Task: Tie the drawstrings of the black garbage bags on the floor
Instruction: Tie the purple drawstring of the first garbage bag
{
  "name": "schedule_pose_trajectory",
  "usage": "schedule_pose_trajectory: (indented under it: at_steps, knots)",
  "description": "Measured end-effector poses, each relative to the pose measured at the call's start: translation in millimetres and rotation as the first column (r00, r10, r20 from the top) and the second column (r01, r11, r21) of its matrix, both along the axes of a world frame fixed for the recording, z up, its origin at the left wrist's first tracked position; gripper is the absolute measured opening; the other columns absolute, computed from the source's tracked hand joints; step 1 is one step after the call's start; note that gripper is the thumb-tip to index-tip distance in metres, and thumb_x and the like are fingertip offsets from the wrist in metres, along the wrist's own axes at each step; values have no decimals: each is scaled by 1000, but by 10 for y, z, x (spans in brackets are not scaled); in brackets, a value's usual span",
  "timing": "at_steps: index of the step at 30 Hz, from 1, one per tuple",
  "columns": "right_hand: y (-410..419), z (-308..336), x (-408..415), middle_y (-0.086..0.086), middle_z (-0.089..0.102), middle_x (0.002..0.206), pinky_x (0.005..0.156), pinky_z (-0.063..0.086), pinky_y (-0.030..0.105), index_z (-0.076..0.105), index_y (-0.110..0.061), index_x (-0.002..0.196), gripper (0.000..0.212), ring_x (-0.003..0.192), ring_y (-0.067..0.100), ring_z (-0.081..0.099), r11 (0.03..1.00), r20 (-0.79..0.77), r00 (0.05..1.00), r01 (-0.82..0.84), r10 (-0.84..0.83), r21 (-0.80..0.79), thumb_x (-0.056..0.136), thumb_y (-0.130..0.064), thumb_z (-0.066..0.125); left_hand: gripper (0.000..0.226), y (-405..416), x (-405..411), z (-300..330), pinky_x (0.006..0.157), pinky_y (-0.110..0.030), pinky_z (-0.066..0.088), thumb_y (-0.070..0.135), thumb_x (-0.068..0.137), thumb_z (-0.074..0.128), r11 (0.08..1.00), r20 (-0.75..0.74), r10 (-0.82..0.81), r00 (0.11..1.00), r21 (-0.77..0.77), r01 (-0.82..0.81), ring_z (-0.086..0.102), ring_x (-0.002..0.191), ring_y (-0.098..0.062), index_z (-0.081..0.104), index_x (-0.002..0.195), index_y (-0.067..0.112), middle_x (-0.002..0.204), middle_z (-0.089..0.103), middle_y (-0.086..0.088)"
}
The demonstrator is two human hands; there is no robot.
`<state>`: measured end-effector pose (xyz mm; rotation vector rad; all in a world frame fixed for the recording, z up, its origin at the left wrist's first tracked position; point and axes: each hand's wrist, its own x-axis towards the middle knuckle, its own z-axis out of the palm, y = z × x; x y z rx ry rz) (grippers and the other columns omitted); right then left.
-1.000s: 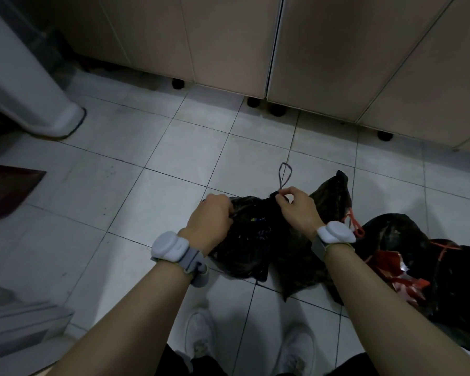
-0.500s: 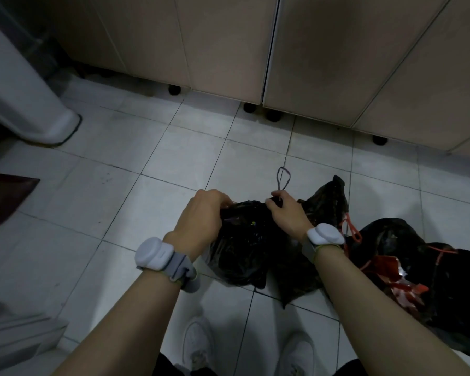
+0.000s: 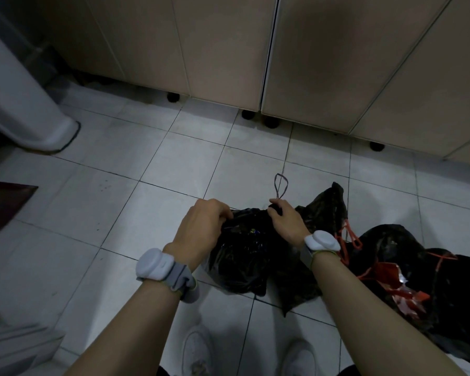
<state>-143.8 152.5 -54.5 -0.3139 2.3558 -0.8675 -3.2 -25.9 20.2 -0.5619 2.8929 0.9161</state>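
A small black garbage bag (image 3: 242, 256) hangs between my hands above the tiled floor. My left hand (image 3: 201, 229) grips the left side of the bag's mouth. My right hand (image 3: 285, 222) pinches the right side, and a thin drawstring loop (image 3: 280, 185) sticks up from its fingers. To the right lie two more black garbage bags, one (image 3: 323, 213) just behind my right wrist and a larger one (image 3: 429, 283) with red drawstrings (image 3: 350, 237) showing.
Beige cabinet doors (image 3: 310, 63) on short black feet run along the back. A white curved base (image 3: 46, 131) stands at the left, with a dark mat (image 3: 3, 204) below it. My two white shoes (image 3: 198, 351) are at the bottom edge.
My hands and the bag have shifted slightly up and left in view. Both hands keep their hold on the bag's mouth, and the loop still stands above my right fingers.
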Motion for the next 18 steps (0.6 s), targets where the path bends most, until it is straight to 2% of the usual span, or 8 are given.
schedule_pose_trajectory:
  at_steps: [4, 8, 9, 11, 12, 14, 16, 18]
  knots:
    - [19, -32, 30, 7, 44, 156, 119, 31, 41, 48, -16, 147, 44, 144, 28, 40, 1000, 25, 1000, -1, 1, -25, 105, -31, 45, 32, -4, 11, -19, 81, -38, 58, 2, 92, 56, 1000, -15, 3, 1000, 2, -3, 71, 91, -21, 79, 99, 24, 94, 76, 0]
    - [1, -29, 4, 4, 39, 160, 123, 24, 38, 50, -11, 146, 44, 148, 25, 35, 1000, -2, 1000, 11, -11, -8, 106, -29, 45, 35, -43, -12, -72, 78, -31, 61, -5, 90, 57, 995, 7, 56, 998, 88, -56, 72, 80, -14, 77, 90, 24, 91, 76, 1]
    - [-5, -20, 2, 5, 41, 159, 122, 25, 38, 51, -10, 145, 44, 147, 25, 37, 1000, -10, 1000, 24, -24, -16, 105, -29, 46, 38, -57, -16, -83, 73, -25, 60, -7, 89, 56, 993, 15, 72, 997, 94, -73, 71, 76, -12, 77, 88, 24, 90, 75, 2]
    - [-8, -6, 4, 7, 48, 154, 121, 29, 37, 52, -9, 144, 44, 143, 26, 42, 997, -24, 998, 56, -57, -55, 104, -29, 49, 45, -74, -19, -96, 57, -7, 48, -10, 86, 51, 992, 32, 94, 995, 80, -96, 67, 67, -8, 76, 82, 28, 85, 73, 2]
    - [-4, 5, 3, 8, 50, 152, 120, 31, 35, 54, -8, 143, 44, 141, 26, 45, 994, -33, 997, 70, -73, -80, 104, -28, 51, 49, -74, -19, -98, 50, -4, 43, -11, 85, 49, 991, 42, 105, 994, 76, -108, 64, 61, -8, 75, 80, 30, 83, 71, 1]
    - [9, 42, -21, 7, 55, 147, 114, 33, 26, 58, -8, 140, 43, 138, 24, 49, 986, -57, 991, 111, -119, -124, 101, -26, 55, 55, -75, -26, -108, 45, -5, 39, -12, 84, 45, 989, 62, 123, 990, 72, -127, 55, 51, -8, 77, 79, 33, 81, 68, -2]
    - [26, 81, -49, 6, 61, 141, 109, 37, 22, 63, -8, 135, 41, 131, 22, 55, 977, -88, 982, 151, -166, -152, 98, -25, 61, 56, -80, -23, -111, 52, -5, 43, -13, 86, 44, 990, 96, 124, 988, 62, -131, 57, 55, -11, 82, 88, 28, 91, 72, -7]
    - [43, 98, -64, 7, 68, 132, 108, 46, 30, 68, -8, 129, 38, 121, 21, 63, 970, -95, 978, 168, -187, -174, 95, -25, 67, 53, -63, -24, -101, 75, -21, 57, -11, 86, 45, 992, 127, 104, 986, 64, -113, 70, 80, -21, 82, 104, 22, 110, 74, -10]
